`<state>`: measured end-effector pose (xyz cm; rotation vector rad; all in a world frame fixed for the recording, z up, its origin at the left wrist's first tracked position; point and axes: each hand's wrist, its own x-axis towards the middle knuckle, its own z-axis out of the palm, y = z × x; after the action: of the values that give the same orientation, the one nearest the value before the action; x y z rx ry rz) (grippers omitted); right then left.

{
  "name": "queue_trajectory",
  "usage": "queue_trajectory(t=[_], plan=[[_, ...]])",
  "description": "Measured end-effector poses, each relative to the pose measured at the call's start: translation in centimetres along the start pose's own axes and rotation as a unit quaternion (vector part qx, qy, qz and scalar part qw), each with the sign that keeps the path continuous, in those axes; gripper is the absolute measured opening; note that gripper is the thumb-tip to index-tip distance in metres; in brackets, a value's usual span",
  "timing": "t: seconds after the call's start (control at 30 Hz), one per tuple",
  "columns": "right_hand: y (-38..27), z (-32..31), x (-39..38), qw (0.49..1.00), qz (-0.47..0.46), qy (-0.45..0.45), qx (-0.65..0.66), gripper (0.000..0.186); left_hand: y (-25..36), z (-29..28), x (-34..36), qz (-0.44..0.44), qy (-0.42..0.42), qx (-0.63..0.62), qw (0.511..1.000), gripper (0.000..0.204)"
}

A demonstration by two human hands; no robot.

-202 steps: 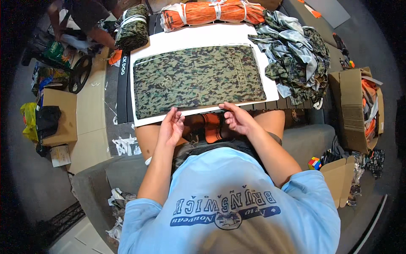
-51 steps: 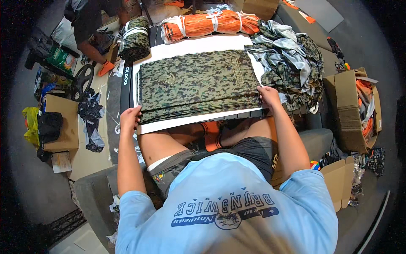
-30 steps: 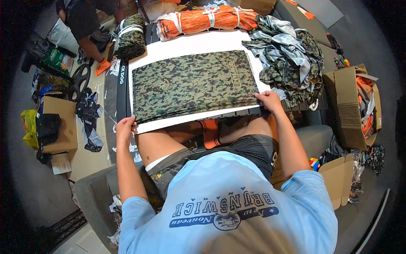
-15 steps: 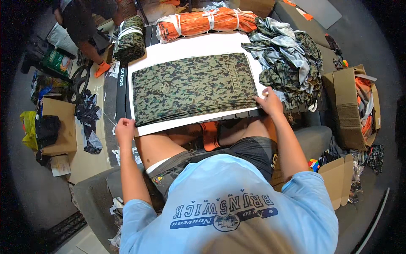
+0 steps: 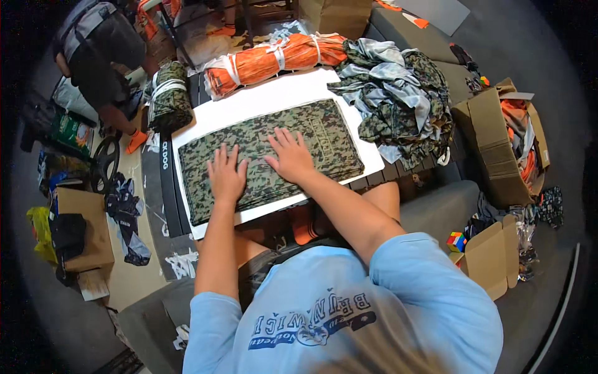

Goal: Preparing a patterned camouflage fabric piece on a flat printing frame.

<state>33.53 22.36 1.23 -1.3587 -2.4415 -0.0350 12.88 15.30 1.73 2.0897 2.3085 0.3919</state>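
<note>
Both hands rest palm down on a stack of flat camouflage fabric pieces, which lies on a white sheet on a dark slatted table. My left hand presses on the left half of the stack, fingers spread. My right hand, a little higher and to its right, also lies open on the fabric. A tied camouflage roll and a long bundled orange roll sit along the far side. At the right is a crumpled pile of camouflage and grey cloth.
A co-worker's legs are at upper left. Around me are a box of orange cloth, an open carton, a puzzle cube, a left-hand carton with bags on it, scattered fabric and the grey seat.
Both hands have left the near corners of the fabric and moved inward onto its top, fingers now spread. My view has shifted, so the table appears lower left and more tilted.
</note>
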Motion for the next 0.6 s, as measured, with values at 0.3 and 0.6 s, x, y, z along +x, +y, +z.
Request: queue_trajectory(t=[0.3, 0.6], plan=[[12.5, -2.2, -2.7, 0.982, 0.164, -0.064, -0.065, 0.067, -9.2, -0.7, -0.3, -0.114, 0.008, 0.07, 0.991, 0.059], [15.5, -3.4, -4.7, 0.978, 0.202, -0.028, -0.05, 0.065, -8.3, -0.7, -0.4, -0.13, 0.006, 0.057, 0.99, 0.06]])
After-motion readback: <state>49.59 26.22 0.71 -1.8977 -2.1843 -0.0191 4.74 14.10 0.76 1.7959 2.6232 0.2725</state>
